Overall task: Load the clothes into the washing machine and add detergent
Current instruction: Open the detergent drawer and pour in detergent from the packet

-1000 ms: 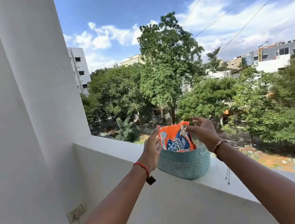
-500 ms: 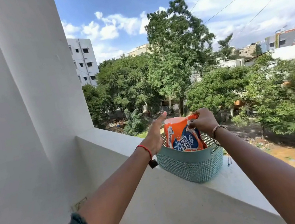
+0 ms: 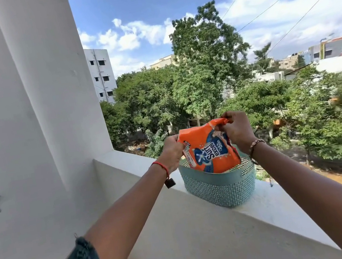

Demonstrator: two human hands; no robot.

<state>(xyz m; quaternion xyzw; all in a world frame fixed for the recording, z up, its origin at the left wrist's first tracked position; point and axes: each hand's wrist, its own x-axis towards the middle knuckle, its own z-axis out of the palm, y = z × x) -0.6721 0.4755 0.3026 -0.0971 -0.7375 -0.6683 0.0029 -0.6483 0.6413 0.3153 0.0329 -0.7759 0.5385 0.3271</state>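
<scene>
Detergent packet point(image 3: 209, 151) between hands, above basket point(image 3: 220, 187); left hand point(image 3: 172, 153) grasps side; right hand point(image 3: 237, 130) pinches top.

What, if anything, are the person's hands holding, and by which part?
Both hold the orange detergent packet: the left hand grips its left edge, the right hand pinches its top right corner.

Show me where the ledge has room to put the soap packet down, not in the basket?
The ledge has two bare patches: one between the white pillar and the basket, and one just right of the basket. The basket's mouth is crowded: the detergent packet pokes out of it, gripped by the left hand and the right hand.
</scene>
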